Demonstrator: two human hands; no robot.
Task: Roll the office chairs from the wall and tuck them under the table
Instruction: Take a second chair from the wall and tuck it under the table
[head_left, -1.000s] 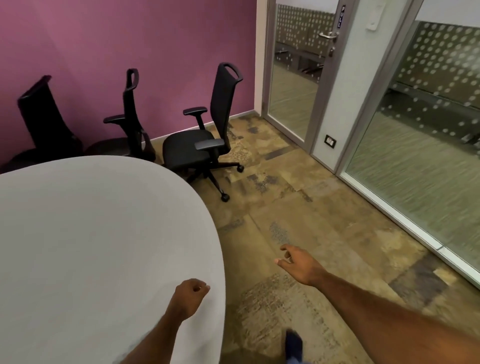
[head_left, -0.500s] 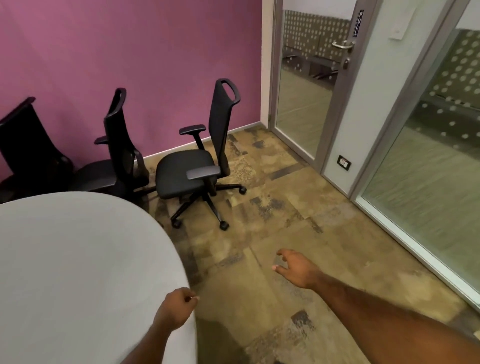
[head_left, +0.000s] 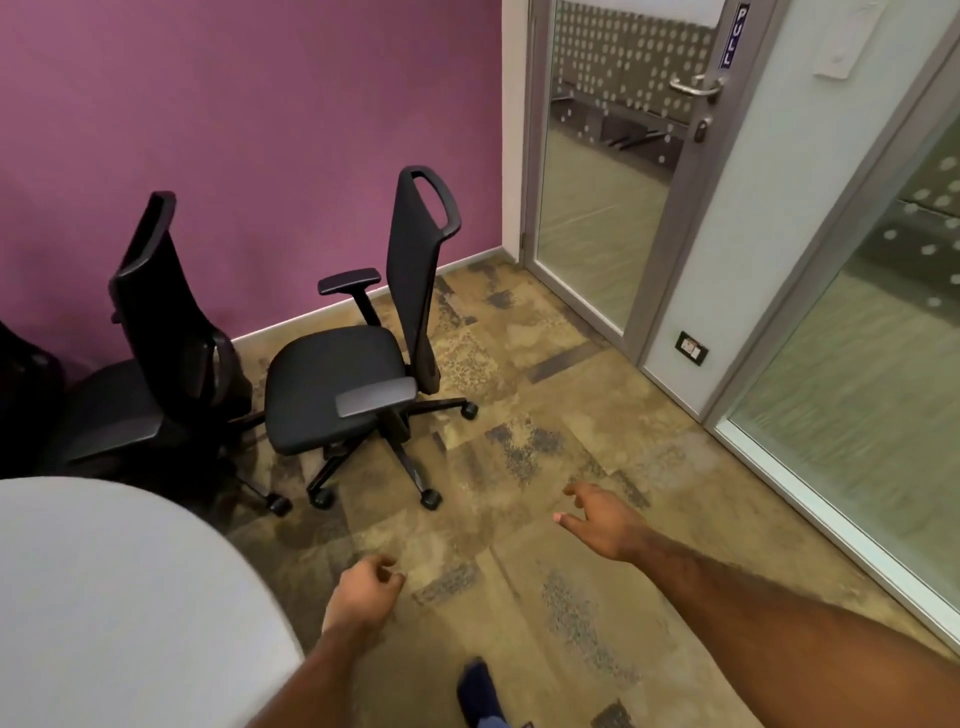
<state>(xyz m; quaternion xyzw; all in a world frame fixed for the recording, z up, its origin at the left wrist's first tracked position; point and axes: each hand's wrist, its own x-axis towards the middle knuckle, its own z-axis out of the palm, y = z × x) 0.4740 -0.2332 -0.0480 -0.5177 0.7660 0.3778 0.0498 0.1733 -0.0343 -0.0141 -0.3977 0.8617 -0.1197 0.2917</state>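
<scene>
Head view: left hand (head_left: 366, 595) is hanging loosely curled, gripping nothing, beside the grey desk (head_left: 119, 597). Right hand (head_left: 602, 519) is reaching forward, grip open and empty. Nearest office chair (head_left: 358, 374) is standing ahead-left of both, second chair (head_left: 156, 364) just beyond, by the purple wall (head_left: 260, 130).

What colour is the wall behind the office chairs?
Purple-magenta, plain and unpatterned; the wall shows best in the head view, behind the black chairs.
</scene>
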